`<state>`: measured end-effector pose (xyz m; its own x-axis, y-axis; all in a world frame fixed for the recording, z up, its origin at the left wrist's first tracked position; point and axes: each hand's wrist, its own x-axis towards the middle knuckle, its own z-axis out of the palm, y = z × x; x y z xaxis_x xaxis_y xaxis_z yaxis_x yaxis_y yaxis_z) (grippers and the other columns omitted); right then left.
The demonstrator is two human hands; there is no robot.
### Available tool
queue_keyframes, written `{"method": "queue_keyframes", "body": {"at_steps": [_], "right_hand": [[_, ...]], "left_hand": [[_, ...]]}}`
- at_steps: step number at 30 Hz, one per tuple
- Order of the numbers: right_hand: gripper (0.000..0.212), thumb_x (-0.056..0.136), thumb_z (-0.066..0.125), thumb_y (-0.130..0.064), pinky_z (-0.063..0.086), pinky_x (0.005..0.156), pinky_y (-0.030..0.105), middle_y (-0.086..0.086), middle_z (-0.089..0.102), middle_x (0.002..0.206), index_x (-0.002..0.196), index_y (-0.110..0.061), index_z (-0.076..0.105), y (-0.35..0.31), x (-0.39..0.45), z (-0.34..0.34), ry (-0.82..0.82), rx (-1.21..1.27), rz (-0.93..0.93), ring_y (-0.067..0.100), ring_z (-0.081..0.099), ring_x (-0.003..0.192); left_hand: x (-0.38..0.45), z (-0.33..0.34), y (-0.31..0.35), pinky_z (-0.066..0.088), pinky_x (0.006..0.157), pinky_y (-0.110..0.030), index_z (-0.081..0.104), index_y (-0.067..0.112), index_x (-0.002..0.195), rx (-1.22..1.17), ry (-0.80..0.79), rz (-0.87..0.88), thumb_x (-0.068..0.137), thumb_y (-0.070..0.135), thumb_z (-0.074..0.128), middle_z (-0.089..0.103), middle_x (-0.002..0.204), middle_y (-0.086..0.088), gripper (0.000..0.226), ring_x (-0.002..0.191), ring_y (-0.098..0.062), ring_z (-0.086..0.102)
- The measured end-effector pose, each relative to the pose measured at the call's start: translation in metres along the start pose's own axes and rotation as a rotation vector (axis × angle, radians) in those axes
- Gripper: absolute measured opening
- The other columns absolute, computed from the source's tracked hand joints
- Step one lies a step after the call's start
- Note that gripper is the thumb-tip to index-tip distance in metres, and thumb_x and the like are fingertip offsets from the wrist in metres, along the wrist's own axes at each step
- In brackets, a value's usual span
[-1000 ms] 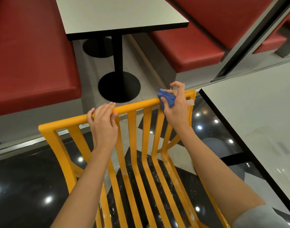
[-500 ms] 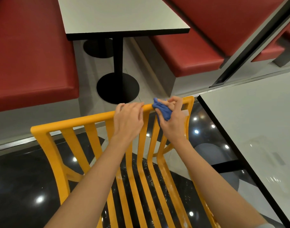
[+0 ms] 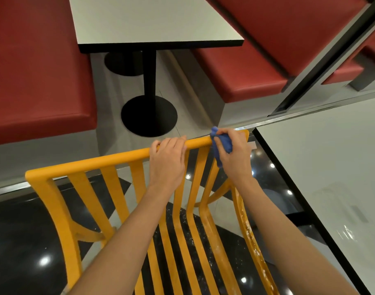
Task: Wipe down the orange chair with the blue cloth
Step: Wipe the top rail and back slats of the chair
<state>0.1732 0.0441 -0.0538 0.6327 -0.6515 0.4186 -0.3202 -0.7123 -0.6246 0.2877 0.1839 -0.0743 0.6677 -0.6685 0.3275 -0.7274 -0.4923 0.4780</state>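
Observation:
The orange slatted chair (image 3: 93, 162) stands right in front of me, its back's top rail running from lower left to upper right. My left hand (image 3: 167, 160) grips that rail right of its middle, fingers curled over it. My right hand (image 3: 233, 152) holds the bunched blue cloth (image 3: 222, 143) against the rail's right end, next to the corner. A tail of the cloth hangs down beside the rightmost slat. White specks lie on the seat slats and the right side frame.
A white table (image 3: 322, 167) with a black edge is close on the right. Ahead is another white table (image 3: 152, 20) on a black pedestal (image 3: 149, 116), with red bench seats (image 3: 33, 81) on both sides. The floor is glossy black and white.
My left hand has slid right along the top rail, from left of its middle to near my right hand. The right hand with the cloth has stayed at the rail's right end.

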Motion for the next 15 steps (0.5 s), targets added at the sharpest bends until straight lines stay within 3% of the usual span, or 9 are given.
{"method": "queue_keyframes", "body": {"at_steps": [3, 8, 12, 15], "right_hand": [[0.013, 0.095, 0.064, -0.017, 0.044, 0.087, 0.023, 0.003, 0.064, 0.102, 0.106, -0.010, 0.066, -0.013, 0.014, 0.018, 0.011, 0.011, 0.046, 0.016, 0.055, 0.099], [0.020, 0.093, 0.066, -0.012, 0.042, 0.099, 0.024, 0.005, 0.069, 0.112, 0.112, -0.008, 0.069, -0.001, -0.016, 0.013, 0.009, 0.057, -0.105, 0.016, 0.058, 0.110], [0.014, 0.096, 0.063, -0.013, 0.041, 0.091, 0.023, 0.007, 0.068, 0.102, 0.106, -0.007, 0.070, 0.003, 0.014, 0.010, 0.107, -0.006, 0.048, 0.016, 0.055, 0.103], [0.014, 0.094, 0.065, -0.014, 0.042, 0.096, 0.024, 0.004, 0.068, 0.108, 0.107, -0.009, 0.070, -0.006, 0.000, 0.021, 0.018, 0.001, -0.027, 0.016, 0.056, 0.108]], "left_hand": [[0.001, 0.002, 0.000, 0.035, 0.104, -0.039, 0.063, 0.016, 0.127, 0.021, 0.012, -0.001, 0.103, 0.025, 0.043, 0.069, 0.115, 0.000, 0.032, 0.112, -0.019, 0.059], [0.001, 0.002, -0.001, 0.037, 0.106, -0.041, 0.062, 0.016, 0.128, 0.044, 0.005, 0.004, 0.103, 0.027, 0.043, 0.068, 0.117, -0.001, 0.034, 0.114, -0.020, 0.059], [0.001, 0.003, -0.001, 0.037, 0.108, -0.041, 0.062, 0.017, 0.130, 0.033, 0.006, -0.013, 0.103, 0.027, 0.043, 0.068, 0.119, -0.001, 0.034, 0.115, -0.020, 0.059], [0.000, 0.004, -0.001, 0.039, 0.106, -0.042, 0.063, 0.016, 0.128, 0.044, 0.028, -0.009, 0.102, 0.026, 0.046, 0.069, 0.117, -0.002, 0.033, 0.113, -0.022, 0.061]]}}
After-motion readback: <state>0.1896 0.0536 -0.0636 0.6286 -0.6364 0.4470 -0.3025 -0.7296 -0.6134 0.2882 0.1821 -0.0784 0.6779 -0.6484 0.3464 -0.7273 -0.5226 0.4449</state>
